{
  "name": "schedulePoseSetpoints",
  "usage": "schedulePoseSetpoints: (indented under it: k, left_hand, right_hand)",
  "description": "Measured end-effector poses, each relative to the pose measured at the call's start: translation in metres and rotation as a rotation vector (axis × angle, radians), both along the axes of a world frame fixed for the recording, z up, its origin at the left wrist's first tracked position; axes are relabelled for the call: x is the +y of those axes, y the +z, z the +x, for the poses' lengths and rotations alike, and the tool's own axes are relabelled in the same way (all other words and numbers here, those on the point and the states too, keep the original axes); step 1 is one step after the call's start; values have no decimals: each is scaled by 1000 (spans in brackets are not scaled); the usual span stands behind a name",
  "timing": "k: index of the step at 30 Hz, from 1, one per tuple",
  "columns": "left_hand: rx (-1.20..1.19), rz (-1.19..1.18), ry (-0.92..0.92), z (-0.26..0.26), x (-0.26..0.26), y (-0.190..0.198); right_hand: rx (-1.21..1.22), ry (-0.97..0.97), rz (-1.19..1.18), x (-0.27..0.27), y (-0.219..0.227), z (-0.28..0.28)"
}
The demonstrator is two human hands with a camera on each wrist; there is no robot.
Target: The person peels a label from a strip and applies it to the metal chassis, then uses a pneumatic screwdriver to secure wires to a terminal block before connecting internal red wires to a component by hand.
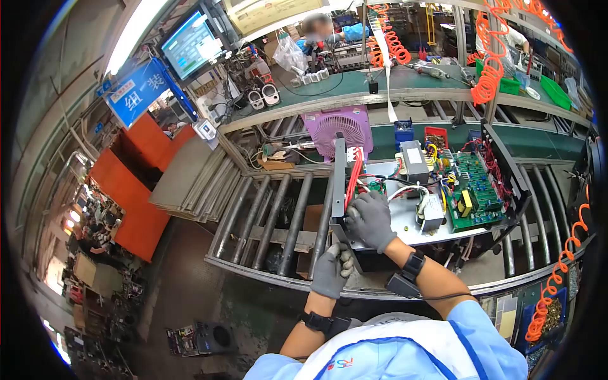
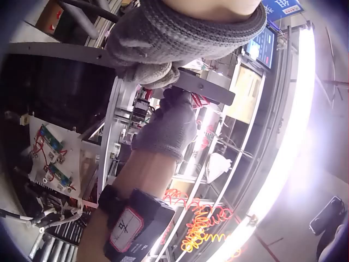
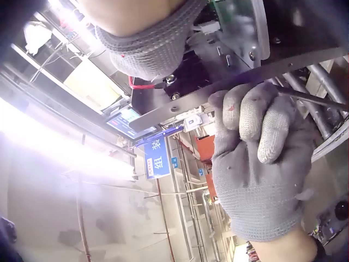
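An opened electrical unit with a dark end panel [image 1: 339, 183] and a bare metal base [image 1: 405, 226] lies on the roller line. My gloved right hand [image 1: 372, 218] reaches inside by this panel, just below a bundle of red cables [image 1: 354, 176]; its fingertips are hidden. At the unit's near corner is my gloved left hand [image 1: 330, 272]. In the right wrist view the left hand [image 3: 262, 153] has curled fingers, with knuckles right at the panel's edge [image 3: 229, 82]. I cannot tell whether anything is inside that fist. Two screw heads [image 3: 172, 87] show near the right hand [image 3: 152, 60].
A transformer [image 1: 415, 161], a white-labelled block [image 1: 432, 212] and a green circuit board [image 1: 475, 193] fill the unit. Behind it stand a purple fan [image 1: 339, 130] and small blue [image 1: 403, 132] and red bins [image 1: 436, 137]. Rollers [image 1: 294, 225] run alongside; orange coiled hoses [image 1: 487, 82] hang above.
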State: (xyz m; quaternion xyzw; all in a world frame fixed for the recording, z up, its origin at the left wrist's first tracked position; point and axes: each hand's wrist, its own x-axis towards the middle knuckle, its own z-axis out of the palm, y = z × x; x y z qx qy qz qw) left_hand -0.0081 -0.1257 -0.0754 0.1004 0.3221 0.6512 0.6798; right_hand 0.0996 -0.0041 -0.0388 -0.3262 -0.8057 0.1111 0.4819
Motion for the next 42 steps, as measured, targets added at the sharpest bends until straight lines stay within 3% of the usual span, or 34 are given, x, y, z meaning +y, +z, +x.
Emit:
schedulePoseSetpoints:
  k: [17,23,42]
  left_hand:
    - [73,-79,64,6,0,9]
    - [51,27,22,5,-1,11]
    - [46,19,55,7,1,8]
  right_hand:
    - [15,-41,-76,-1,-2,-6]
    - [-30,15,-164,-4,1,0]
    - [85,13,-306,-2,-1,-4]
